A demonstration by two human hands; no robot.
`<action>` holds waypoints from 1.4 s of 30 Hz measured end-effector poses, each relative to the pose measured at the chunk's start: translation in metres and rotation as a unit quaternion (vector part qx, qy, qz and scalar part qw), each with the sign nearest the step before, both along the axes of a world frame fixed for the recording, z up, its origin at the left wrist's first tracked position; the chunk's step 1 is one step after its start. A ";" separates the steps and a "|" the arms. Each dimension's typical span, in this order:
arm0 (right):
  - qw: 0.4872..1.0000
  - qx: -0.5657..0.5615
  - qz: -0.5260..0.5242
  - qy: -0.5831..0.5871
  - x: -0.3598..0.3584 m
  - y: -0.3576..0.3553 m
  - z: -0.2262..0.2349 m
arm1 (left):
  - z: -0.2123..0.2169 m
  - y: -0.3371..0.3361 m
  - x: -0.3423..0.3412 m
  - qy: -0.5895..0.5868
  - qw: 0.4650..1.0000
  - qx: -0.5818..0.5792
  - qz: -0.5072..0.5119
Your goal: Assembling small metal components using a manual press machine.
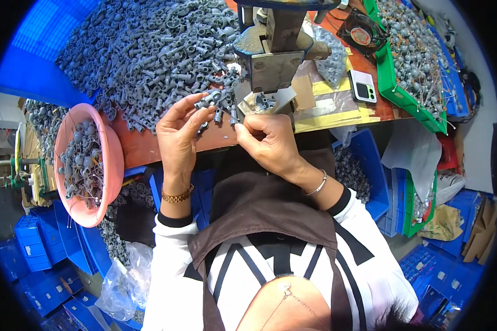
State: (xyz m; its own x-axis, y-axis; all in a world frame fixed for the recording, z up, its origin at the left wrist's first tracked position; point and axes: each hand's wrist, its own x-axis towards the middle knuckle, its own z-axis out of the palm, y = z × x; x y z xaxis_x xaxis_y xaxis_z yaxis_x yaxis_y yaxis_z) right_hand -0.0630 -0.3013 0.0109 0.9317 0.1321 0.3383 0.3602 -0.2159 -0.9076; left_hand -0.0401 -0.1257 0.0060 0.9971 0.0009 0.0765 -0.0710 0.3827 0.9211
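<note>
while your left hand (pixel 178 131) is raised over the front edge of the table (pixel 139 148), its thumb and forefinger are closed on a small gray part (pixel 206 102), which sits in front of the big heap (pixel 165 60) and to the left of the press (pixel 276 70). your right hand (pixel 270 142) is just beside it, knuckles up, thumb and forefinger pinched together on the near end of a thin piece (pixel 234 116); it is too small for you to tell what it is. more gray bits lie on the table between your two hands. beneath the press head, a holder (pixel 265 102) is just beyond your right knuckles. to the right of the press you have strips of yellow tape (pixel 331 122), a clear bag (pixel 330 62) of gray parts, a pale phone (pixel 364 86) and a black fan (pixel 362 33). farther right, a green tray (pixel 388 73) is full of round gray pieces with wires. on your left, a pink bowl (pixel 114 161) holds similar wired pieces, near the table's edge. you wear a dark brown apron (pixel 270 207).
</note>
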 end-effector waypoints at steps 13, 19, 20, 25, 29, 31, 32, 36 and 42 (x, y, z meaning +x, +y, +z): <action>0.998 -0.026 0.008 -0.062 -0.014 0.000 0.012 | 0.014 0.009 -0.010 -0.119 0.982 0.149 -0.005; 0.997 -0.030 0.002 -0.072 -0.015 0.000 0.010 | 0.017 0.009 -0.013 -0.139 0.977 0.161 -0.033; 0.997 -0.023 0.029 -0.066 -0.016 -0.001 0.010 | 0.016 0.008 -0.014 -0.137 0.977 0.161 -0.033; 0.996 -0.003 0.084 -0.037 -0.012 -0.007 0.012 | 0.011 0.004 -0.021 0.035 0.992 -0.035 -0.115; 0.987 0.026 0.142 0.065 -0.009 -0.015 0.005 | 0.008 0.000 -0.029 -0.028 0.996 -0.055 -0.070; 0.978 0.073 0.182 0.077 -0.010 -0.018 0.008 | 0.011 0.000 -0.028 -0.065 0.995 0.025 -0.072; 0.959 0.117 0.227 0.122 -0.010 -0.020 0.009 | 0.014 -0.001 -0.028 -0.103 0.986 0.104 -0.076; 0.885 0.197 0.311 0.286 -0.004 -0.028 0.006 | 0.027 -0.015 -0.031 -0.231 0.934 0.264 -0.074; 0.774 0.392 0.306 0.392 -0.010 -0.027 0.000 | 0.031 -0.016 -0.033 -0.369 0.852 0.369 -0.050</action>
State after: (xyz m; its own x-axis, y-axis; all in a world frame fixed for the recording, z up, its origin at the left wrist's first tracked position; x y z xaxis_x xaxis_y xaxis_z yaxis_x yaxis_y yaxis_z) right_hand -0.0727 -0.3288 0.0107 0.7351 0.6706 -0.0995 -0.5503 0.5045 -0.6653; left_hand -0.0731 -0.1417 0.0373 0.6693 -0.4003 0.6260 -0.7361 -0.2428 0.6318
